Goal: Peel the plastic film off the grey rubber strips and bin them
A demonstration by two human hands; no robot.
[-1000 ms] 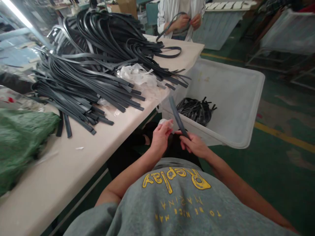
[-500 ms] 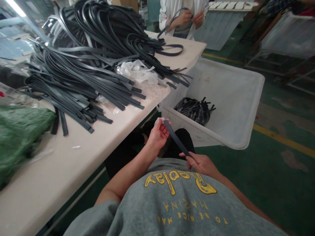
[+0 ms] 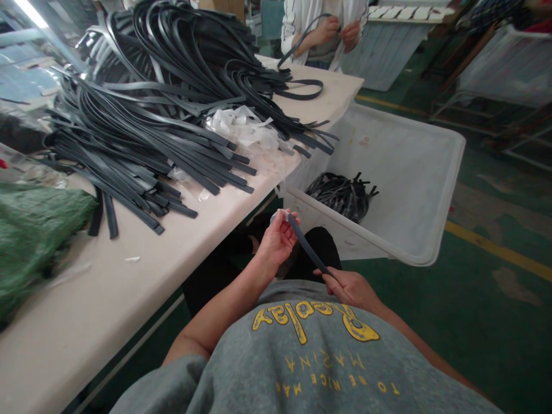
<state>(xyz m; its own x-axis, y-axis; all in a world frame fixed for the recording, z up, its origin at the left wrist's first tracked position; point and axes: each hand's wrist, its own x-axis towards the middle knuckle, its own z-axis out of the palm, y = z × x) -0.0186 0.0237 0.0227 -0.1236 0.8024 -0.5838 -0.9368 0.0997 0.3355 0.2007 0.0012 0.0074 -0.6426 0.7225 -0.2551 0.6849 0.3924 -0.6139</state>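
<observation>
A dark grey strip [image 3: 309, 248] runs slantwise between my two hands, in front of my shirt. My left hand [image 3: 280, 238] is closed at its upper end, where a small whitish piece [image 3: 285, 215] shows between the fingertips. The lower part of the strip is pinched in my right hand [image 3: 348, 285], which hides the rest of it. On the table [image 3: 142, 293] to the left lie large bundles of dark strips [image 3: 172, 138], with a heap of thin white scraps [image 3: 245, 127] among them.
A white bin [image 3: 405, 172] stands right of the table, holding a coil of dark strips [image 3: 340, 194]. Green woven material [image 3: 38, 236] lies at the table's left. Across the table, a person in a white jacket [image 3: 295, 26] holds a strip. Another bin [image 3: 383, 52] stands behind.
The strip between my hands has turned slightly and looks narrower. Both hands stay almost in place, and the whole view has shifted a little.
</observation>
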